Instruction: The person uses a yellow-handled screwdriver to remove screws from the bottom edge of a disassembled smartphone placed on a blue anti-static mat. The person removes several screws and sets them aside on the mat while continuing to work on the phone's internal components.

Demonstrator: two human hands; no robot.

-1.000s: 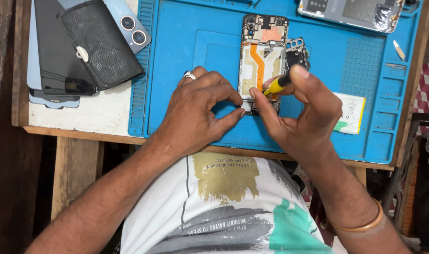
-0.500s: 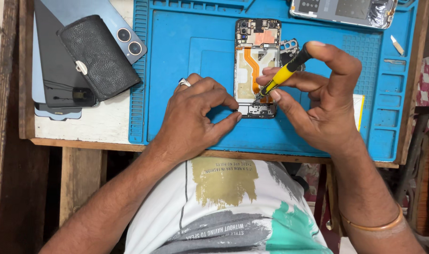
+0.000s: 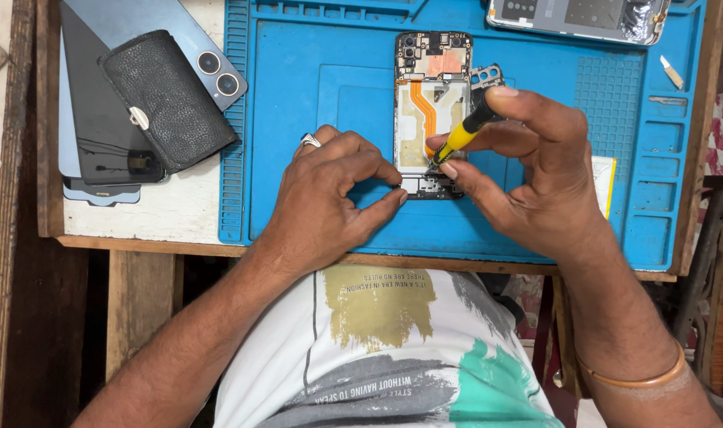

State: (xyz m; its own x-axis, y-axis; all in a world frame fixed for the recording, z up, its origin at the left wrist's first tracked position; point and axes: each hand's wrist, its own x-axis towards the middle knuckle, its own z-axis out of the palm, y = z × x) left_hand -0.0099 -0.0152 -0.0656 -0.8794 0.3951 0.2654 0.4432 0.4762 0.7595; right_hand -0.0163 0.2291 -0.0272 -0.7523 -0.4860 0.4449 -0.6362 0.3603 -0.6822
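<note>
Since the earlier frames, the right hand [image 3: 536, 182] has lifted from the lower edge of the opened phone [image 3: 431, 111] and tilted the yellow-handled screwdriver [image 3: 461, 136] so that its tip now meets the board just above the bottom end; the left hand [image 3: 330, 198] remains at the lower left corner of the phone. The phone lies back-up, cover removed, near the middle of the blue work mat [image 3: 298, 119]; its orange flex cable runs down the centre. The right hand grasps the screwdriver between thumb and forefinger, with the index fingertip capping the top of the handle; the left hand is pinched, thumb and forefinger closed against the frame edge, and whether a small part sits between them cannot be told.

For the step in hand, judged to be work on a screw near the lower board: keep the driver as upright as the grip allows; press down lightly through the capping finger while the thumb rotates the shaft; hold the frame steady with the left hand; keep the tip clear of the flex cable, since a slip could score it.

A black pouch [image 3: 167, 99] rests on stacked phones [image 3: 100, 135] to the left, well apart; a separate back cover [image 3: 575, 17] lies at the mat's far edge.
</note>
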